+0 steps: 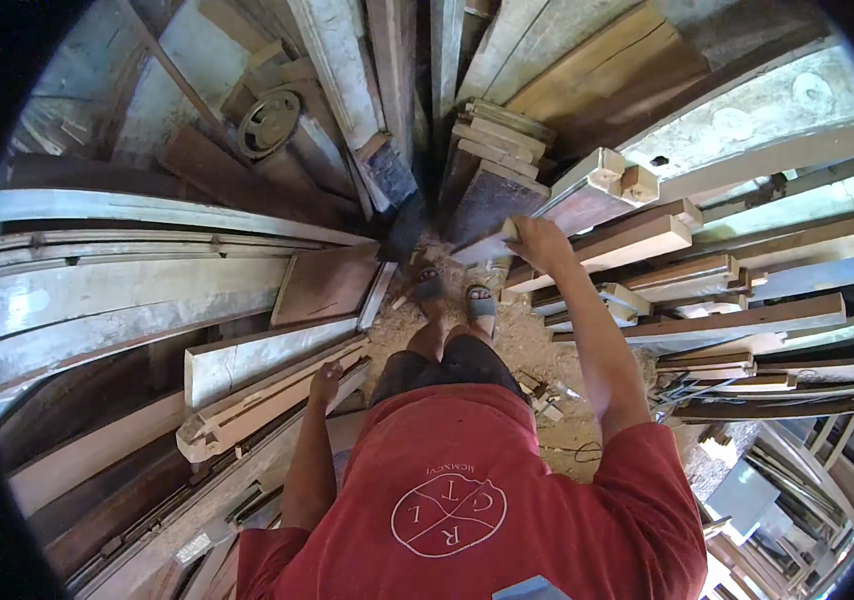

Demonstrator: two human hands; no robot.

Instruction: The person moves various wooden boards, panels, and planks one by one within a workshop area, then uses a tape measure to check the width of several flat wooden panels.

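My right hand (539,245) reaches forward, its fingers closed round the end of a wooden board (487,246) that stands low beside the stacked timber. Just past it is a stack of upright planks (497,180) leaning together. My left hand (325,385) is held low at my left side, fingers curled in with nothing seen in them. Nearest to it are a pale plank (257,358) and a notched wooden beam (222,425); whether the hand touches either I cannot tell.
Long boards (127,205) line the left side. Beams (637,245) jut out on the right, close to my right arm. Sawdust and wood scraps (547,400) cover the floor round my sandals (480,295). A round, spoked object (269,124) sits at the far left.
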